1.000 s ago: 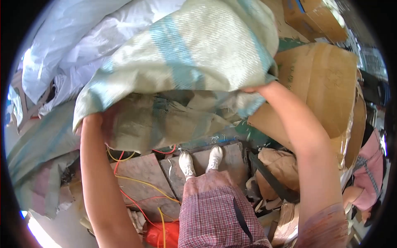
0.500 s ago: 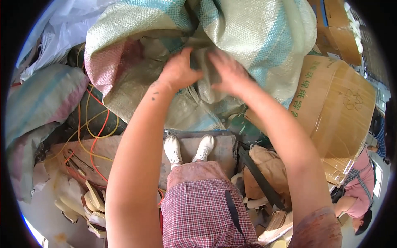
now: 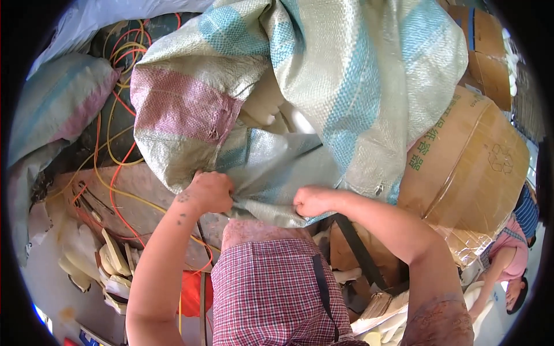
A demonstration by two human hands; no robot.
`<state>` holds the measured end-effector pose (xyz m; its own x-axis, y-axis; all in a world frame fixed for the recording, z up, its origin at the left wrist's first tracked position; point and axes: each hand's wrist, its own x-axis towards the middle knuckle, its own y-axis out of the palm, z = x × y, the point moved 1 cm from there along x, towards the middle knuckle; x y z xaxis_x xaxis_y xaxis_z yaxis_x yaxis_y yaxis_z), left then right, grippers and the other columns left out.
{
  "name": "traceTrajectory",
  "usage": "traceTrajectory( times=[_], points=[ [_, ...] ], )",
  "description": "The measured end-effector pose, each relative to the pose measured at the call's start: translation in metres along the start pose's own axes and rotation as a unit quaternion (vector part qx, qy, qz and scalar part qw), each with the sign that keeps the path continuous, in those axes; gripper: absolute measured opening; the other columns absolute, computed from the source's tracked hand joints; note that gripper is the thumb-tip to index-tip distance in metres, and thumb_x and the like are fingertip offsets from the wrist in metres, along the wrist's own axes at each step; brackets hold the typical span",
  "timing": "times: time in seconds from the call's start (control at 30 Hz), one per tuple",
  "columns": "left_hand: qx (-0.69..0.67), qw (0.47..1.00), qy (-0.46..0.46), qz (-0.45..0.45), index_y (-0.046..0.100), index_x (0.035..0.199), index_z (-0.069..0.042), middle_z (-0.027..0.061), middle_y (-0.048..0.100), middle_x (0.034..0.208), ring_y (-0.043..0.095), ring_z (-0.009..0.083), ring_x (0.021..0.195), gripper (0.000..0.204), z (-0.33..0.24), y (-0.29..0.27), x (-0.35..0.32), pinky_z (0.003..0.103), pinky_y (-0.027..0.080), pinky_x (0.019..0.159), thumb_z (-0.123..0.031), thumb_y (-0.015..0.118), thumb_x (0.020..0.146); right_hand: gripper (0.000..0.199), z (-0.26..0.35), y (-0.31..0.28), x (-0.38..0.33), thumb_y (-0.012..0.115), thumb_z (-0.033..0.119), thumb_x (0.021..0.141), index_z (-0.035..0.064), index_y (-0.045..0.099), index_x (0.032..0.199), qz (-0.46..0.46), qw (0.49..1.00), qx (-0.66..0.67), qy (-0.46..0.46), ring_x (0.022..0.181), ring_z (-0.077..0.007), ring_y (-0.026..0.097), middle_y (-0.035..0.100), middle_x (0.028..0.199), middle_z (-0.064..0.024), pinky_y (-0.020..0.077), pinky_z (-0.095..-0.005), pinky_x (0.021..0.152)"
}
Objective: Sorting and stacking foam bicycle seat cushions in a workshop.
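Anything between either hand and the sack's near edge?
Nothing visible. The left hand and right hand both grip the near edge of the sack directly. The cardboard box stands to the sack's right, not between it and either hand.

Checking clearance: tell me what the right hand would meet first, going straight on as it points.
The right hand, closed on the striped sack, points toward the left hand; it would likely first meet sack cloth between them, though depth is unclear.
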<state>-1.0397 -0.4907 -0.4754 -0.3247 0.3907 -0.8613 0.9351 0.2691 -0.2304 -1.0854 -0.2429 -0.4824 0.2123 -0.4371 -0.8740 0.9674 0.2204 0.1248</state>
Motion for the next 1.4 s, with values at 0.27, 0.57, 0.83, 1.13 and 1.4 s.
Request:
traceTrajectory(
  times=[0.27,0.57,0.83,1.13,1.4],
  points=[
    [-0.071,0.806,0.108,-0.577,0.066,0.086,-0.006,0.0104,0.054,0.073,0.050,0.0288,0.078,0.023,-0.026,-0.060,0.079,0.039,0.042,0.072,-0.012,0.058,0.065,0.028,-0.050,-0.142,0.070,0.057,0.012,0.081,0.0063,0.056,0.108,-0.530,0.770,0.353,-0.035,0.076,-0.0132,0.055,0.059,0.089,-0.0022,0.0466,-0.0268,0.069],
    [-0.458,0.865,-0.132,-0.159,0.062,0.092,0.007,0.0237,0.061,0.099,0.058,0.0376,0.092,0.046,0.008,0.042,0.152,0.042,0.043,0.085,-0.034,0.045,0.081,0.056,-0.095,-0.188,0.137,0.060,0.032,0.081,0.0045,0.044,0.127,-0.372,0.772,0.515,0.001,0.115,-0.0220,0.043,0.050,0.121,-0.0114,0.0359,-0.0335,0.097],
    [-0.189,0.708,-0.069,-0.677,0.060,0.092,-0.004,0.0131,0.060,0.089,0.055,0.0318,0.089,0.024,-0.035,-0.024,0.140,0.043,0.042,0.080,-0.014,0.065,0.071,0.066,-0.046,-0.197,0.095,0.073,0.035,0.063,-0.0007,0.053,0.114,-0.466,0.884,0.029,-0.012,0.109,-0.0270,0.052,0.056,0.115,-0.0193,0.0406,-0.0333,0.093],
    [-0.032,0.992,0.110,-0.055,0.058,0.087,0.001,0.0210,0.061,0.085,0.060,0.0365,0.080,0.024,0.033,0.050,0.143,0.045,0.048,0.074,-0.021,0.055,0.078,0.060,-0.104,-0.191,0.182,0.076,0.029,0.062,0.0028,0.055,0.112,-0.488,0.860,0.006,-0.148,0.105,-0.0268,0.055,0.058,0.112,-0.0160,0.0430,-0.0329,0.090],
    [-0.069,0.885,-0.110,-0.447,0.033,0.131,-0.010,0.0193,0.034,0.134,0.048,0.0388,0.108,0.070,-0.038,-0.018,0.158,0.045,0.045,0.085,-0.011,0.067,0.070,0.061,-0.090,-0.164,0.153,0.069,0.035,0.070,0.0067,0.050,0.120,-0.424,0.781,0.366,-0.276,0.116,-0.0267,0.045,0.050,0.124,-0.0146,0.0400,-0.0364,0.094]
  ],
)
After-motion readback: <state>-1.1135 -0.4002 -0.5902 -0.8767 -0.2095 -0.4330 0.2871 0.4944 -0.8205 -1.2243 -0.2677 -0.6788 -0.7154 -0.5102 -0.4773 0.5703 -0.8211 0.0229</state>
